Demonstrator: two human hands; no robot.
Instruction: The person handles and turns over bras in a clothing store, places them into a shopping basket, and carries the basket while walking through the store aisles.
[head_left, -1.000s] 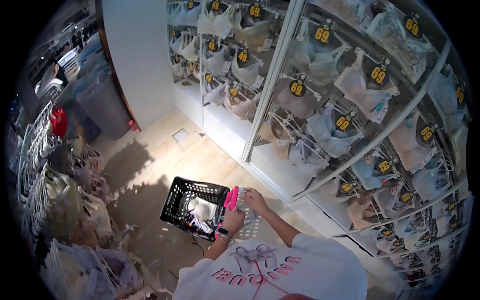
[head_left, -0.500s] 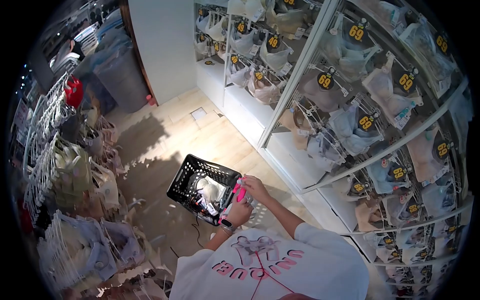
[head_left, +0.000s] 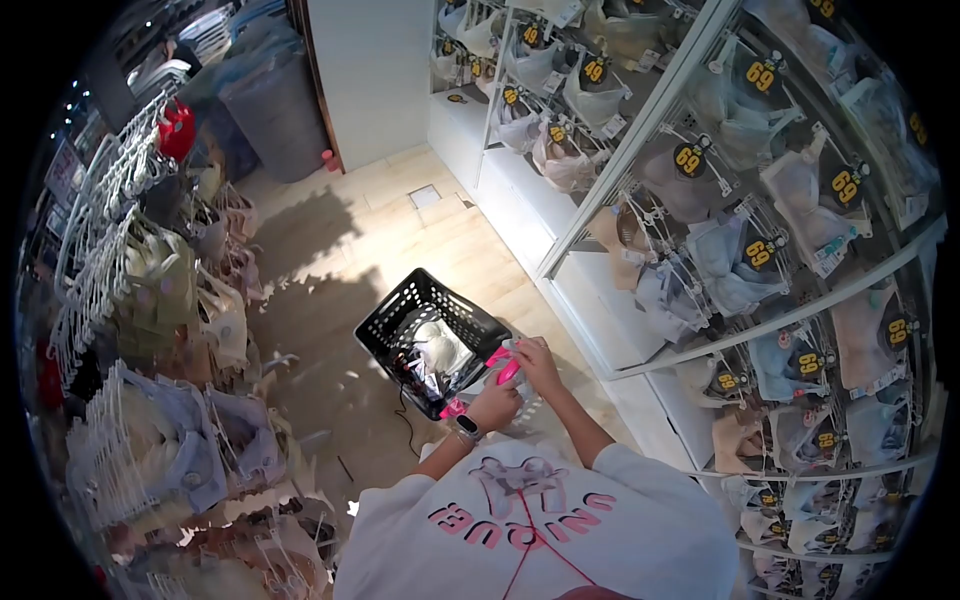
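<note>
My left hand (head_left: 494, 406), with a watch on its wrist, is closed around a bright pink object (head_left: 508, 372) whose kind I cannot make out. Just right of it, my right hand (head_left: 538, 367) has its fingers pinched together by the top of that pink piece; whatever they hold is too small to name. Both hands are at the near right rim of a black perforated basket (head_left: 388, 318). Inside the basket lie a cream-white bra (head_left: 436, 345) and a jumble of small dark and white items. More pink shows along the basket's near edge.
Hanging bras (head_left: 150, 270) crowd a rack on the left. Shelves of bras (head_left: 690, 240) with yellow-numbered black tags line the right, above a white base ledge (head_left: 600, 300). A large grey bin (head_left: 275, 120) stands at the back beside a white wall (head_left: 375, 80).
The view has shifted, so the basket and shelves appear farther right and higher. My hands stay together around the pink object, with the right hand still pinching near its top.
</note>
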